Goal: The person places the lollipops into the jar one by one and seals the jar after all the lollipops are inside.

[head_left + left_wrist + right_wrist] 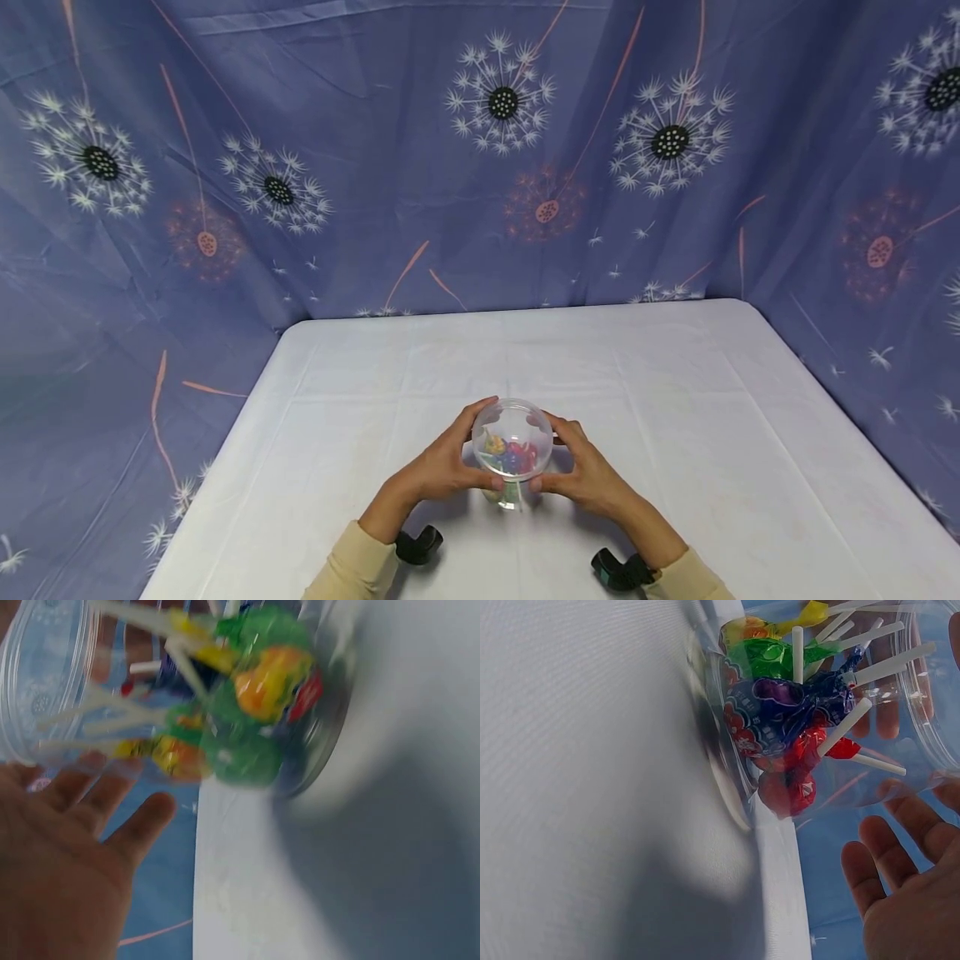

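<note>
Both of my hands hold a clear plastic jar (513, 421) near its top, one on each side. My left hand (442, 462) grips its left side, the thumb at the near side and the fingers reaching round behind. On the right side, my right hand (588, 477) mirrors that grip. Wrapped lollipops (780, 712) with white sticks lie in the jar; their wrappers are red, blue, green and yellow. In the left wrist view, green and orange-yellow lollipops (247, 750) show through the wall. The jar's base is right at the white tablecloth (247, 900).
The white-covered table (375, 358) extends around the jar to rounded far corners. A blue curtain (390, 167) with dandelion prints hangs behind it and along both sides. Black wrist devices (420, 546) sit at both cuffs, close above the table.
</note>
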Available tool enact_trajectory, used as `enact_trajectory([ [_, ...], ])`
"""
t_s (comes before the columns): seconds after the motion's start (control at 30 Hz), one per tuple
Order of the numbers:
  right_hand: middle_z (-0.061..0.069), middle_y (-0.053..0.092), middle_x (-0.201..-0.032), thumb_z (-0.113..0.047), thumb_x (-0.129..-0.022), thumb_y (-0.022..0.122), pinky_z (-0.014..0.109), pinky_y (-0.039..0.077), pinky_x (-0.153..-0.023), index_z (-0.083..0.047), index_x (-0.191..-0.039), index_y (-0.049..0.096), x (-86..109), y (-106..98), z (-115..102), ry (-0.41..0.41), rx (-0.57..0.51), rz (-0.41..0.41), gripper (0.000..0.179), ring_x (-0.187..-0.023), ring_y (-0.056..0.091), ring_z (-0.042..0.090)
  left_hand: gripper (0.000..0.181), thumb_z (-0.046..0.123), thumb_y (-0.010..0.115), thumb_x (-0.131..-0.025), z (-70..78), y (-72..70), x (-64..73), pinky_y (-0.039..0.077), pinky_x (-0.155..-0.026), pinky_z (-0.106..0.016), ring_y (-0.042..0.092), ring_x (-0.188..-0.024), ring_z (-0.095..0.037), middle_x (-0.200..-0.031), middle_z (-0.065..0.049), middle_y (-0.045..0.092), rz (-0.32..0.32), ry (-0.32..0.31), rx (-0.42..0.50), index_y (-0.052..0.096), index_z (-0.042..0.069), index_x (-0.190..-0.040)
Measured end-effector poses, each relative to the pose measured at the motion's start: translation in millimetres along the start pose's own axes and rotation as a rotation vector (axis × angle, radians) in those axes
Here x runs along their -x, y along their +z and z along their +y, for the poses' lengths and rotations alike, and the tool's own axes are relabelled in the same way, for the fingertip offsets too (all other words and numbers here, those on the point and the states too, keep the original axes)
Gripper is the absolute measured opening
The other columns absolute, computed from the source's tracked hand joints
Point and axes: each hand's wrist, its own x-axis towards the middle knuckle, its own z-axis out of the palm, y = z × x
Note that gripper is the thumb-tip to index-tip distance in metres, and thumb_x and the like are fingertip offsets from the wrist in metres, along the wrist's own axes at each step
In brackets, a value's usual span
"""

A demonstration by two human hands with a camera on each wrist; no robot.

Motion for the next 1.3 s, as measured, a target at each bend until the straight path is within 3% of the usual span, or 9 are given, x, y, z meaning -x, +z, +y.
enact_trajectory([
  [0.17,0.004,0.046,-0.136,-0.036,-0.07,0.079,0.058,0.043,-0.094,-0.025,-0.146,0.032,-0.7,-1.3,-0.7,-0.03,0.018,0.003,0.09,-0.12,0.046,0.032,0.101,0.033,0.08,-0.074,-1.9,-11.8,-5.2,0.034,-0.108,-0.051,0.037,-0.136,-0.031,-0.147,0.0,0.037,-0.112,-0.018,0.031,0.012,0.04,-0.148],
  [0.3,0.003,0.045,-0.136,-0.036,-0.07,0.079,0.058,0.043,-0.094,-0.025,-0.146,0.031,-0.5,-1.0,0.8,-0.034,0.016,0.003,0.091,-0.12,0.045,0.032,0.103,0.038,0.079,-0.073,-3.1,-12.4,-3.9,0.032,-0.109,-0.053,0.036,-0.137,-0.032,-0.15,0.0,0.032,-0.119,-0.009,0.063,0.008,0.042,-0.148],
  [0.4,0.002,0.046,-0.137,-0.035,-0.07,0.08,0.057,0.043,-0.094,-0.025,-0.147,0.031,-0.2,-0.6,2.2,-0.039,0.019,0.003,0.091,-0.121,0.044,0.03,0.105,0.04,0.08,-0.073,-2.1,-5.2,1.4,0.029,-0.111,-0.054,0.032,-0.139,-0.03,-0.154,0.001,0.026,-0.035,0.007,0.076,0.007,0.042,-0.148],
  [0.67,0.007,0.048,-0.132,-0.037,-0.07,0.08,0.057,0.044,-0.091,-0.026,-0.146,0.032,1.8,-2.0,4.8,-0.04,0.021,0.015,0.09,-0.118,0.047,0.034,0.108,0.029,0.084,-0.07,8.8,33.9,12.6,0.024,-0.116,-0.05,0.026,-0.143,-0.026,-0.155,-0.003,0.023,0.329,-0.042,0.087,0.012,0.022,-0.15],
  [0.83,0.007,0.047,-0.132,-0.038,-0.07,0.08,0.057,0.045,-0.09,-0.028,-0.146,0.031,2.5,-2.5,5.5,-0.036,0.023,0.017,0.09,-0.118,0.048,0.034,0.106,0.034,0.083,-0.07,11.9,51.6,14.8,0.028,-0.112,-0.054,0.034,-0.138,-0.029,-0.152,-0.005,0.028,0.443,-0.058,0.088,0.014,0.018,-0.149],
  [1.1,0.002,0.048,-0.133,-0.037,-0.071,0.079,0.057,0.044,-0.092,-0.03,-0.146,0.03,1.1,-3.1,5.4,-0.046,0.03,0.009,0.09,-0.119,0.046,0.029,0.095,0.03,0.082,-0.071,8.3,55.3,14.2,0.027,-0.112,-0.054,0.044,-0.131,-0.024,-0.139,-0.001,0.043,0.457,-0.031,0.109,0.024,0.025,-0.145],
  [1.3,0.002,0.048,-0.134,-0.036,-0.071,0.079,0.056,0.044,-0.094,-0.03,-0.146,0.03,0.9,-2.2,4.5,-0.047,0.033,0.001,0.09,-0.12,0.045,0.028,0.093,0.029,0.082,-0.072,4.6,41.1,15.6,0.028,-0.114,-0.053,0.041,-0.134,-0.027,-0.144,0.0,0.04,0.358,-0.025,0.069,0.025,0.024,-0.146],
])
